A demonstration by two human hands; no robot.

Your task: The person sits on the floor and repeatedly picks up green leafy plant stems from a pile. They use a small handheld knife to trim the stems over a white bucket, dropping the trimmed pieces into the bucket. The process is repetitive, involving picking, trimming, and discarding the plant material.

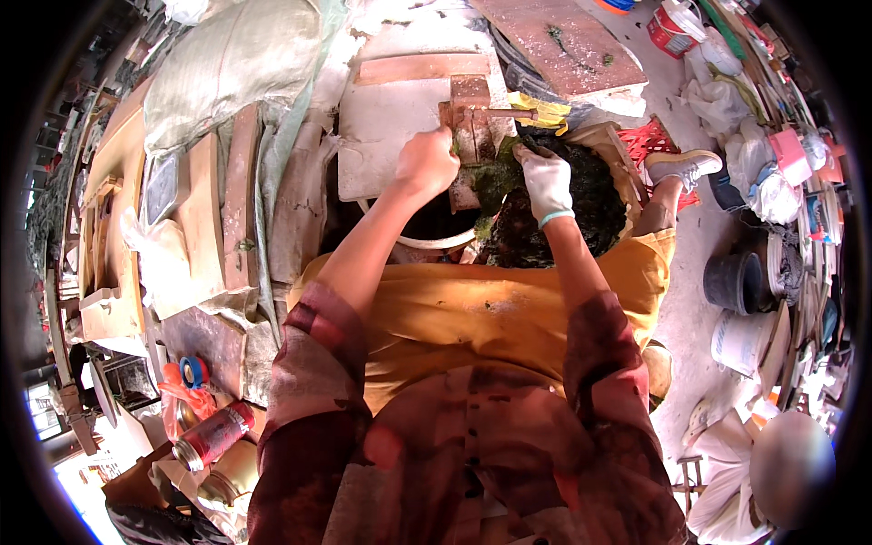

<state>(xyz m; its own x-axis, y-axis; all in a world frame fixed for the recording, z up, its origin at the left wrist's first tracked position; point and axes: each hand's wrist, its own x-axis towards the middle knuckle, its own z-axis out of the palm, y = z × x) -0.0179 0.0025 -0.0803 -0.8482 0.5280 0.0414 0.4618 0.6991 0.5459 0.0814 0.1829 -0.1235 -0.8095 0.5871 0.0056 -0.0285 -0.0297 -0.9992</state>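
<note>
My bare left hand (pixel 429 166) is closed in a fist beside an upright wooden fixture (pixel 470 136) on a pale board. Whatever its fingers may hold is hidden. My right hand (pixel 548 184), in a white glove with a light blue cuff, pinches the edge of a dark green leafy sheet (pixel 495 183) that looks like seaweed. The sheet reaches left to the fixture's side. Below and right of the glove, more dark green sheets (pixel 595 195) fill a sack with a brown rim (pixel 627 186). A wooden rod (pixel 504 113) sticks out rightward from the fixture.
The pale board (pixel 368 145) lies in front of me, with a white round rim (pixel 440 242) beneath it. A reddish board (pixel 572 45) is at the far right. Wooden planks (pixel 241 191) and a large woven sack (pixel 232 77) stand left. A black bucket (pixel 731 282) sits on the right-hand floor.
</note>
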